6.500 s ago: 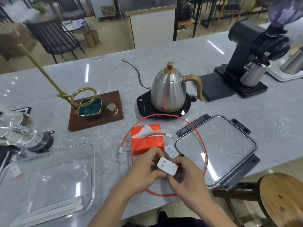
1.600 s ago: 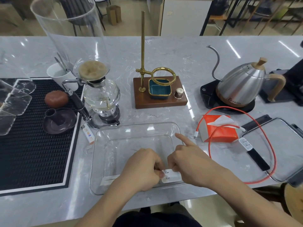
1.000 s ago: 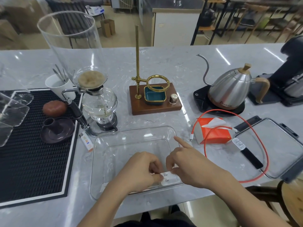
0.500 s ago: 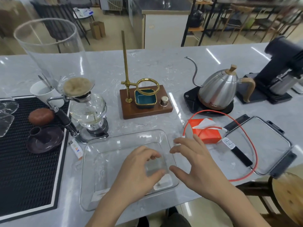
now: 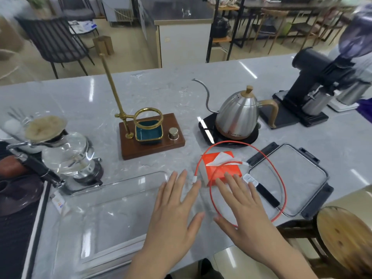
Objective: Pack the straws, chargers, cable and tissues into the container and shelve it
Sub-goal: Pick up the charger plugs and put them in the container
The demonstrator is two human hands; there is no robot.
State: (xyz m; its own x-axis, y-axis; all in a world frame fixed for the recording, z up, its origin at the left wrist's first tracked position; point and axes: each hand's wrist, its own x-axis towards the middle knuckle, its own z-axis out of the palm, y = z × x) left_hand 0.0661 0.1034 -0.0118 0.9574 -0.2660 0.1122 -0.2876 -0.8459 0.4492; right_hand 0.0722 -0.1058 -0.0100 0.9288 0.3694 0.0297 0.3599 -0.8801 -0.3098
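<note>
A clear plastic container (image 5: 96, 190) lies on the marble counter at lower left, with white straws (image 5: 112, 249) along its near wall. My left hand (image 5: 177, 216) hovers open over its right end. My right hand (image 5: 243, 210) is spread open, fingertips near the orange tissue pack (image 5: 219, 168). A red cable (image 5: 279, 178) loops around the pack. A white charger (image 5: 249, 179) lies just right of my fingers, on the edge of the lid. The charger set in the container is hidden by my left hand.
The clear lid (image 5: 289, 178) with black clips lies right of the tissues. Behind stand a steel kettle (image 5: 237, 117), a wooden drip stand (image 5: 151, 135), a glass siphon brewer (image 5: 64, 154) and a black grinder (image 5: 314, 87). A wooden stool (image 5: 346, 238) is at lower right.
Both hands let go of the charger in the container and opened. They lifted and moved right toward the tissue pack and cable, and my view turned right.
</note>
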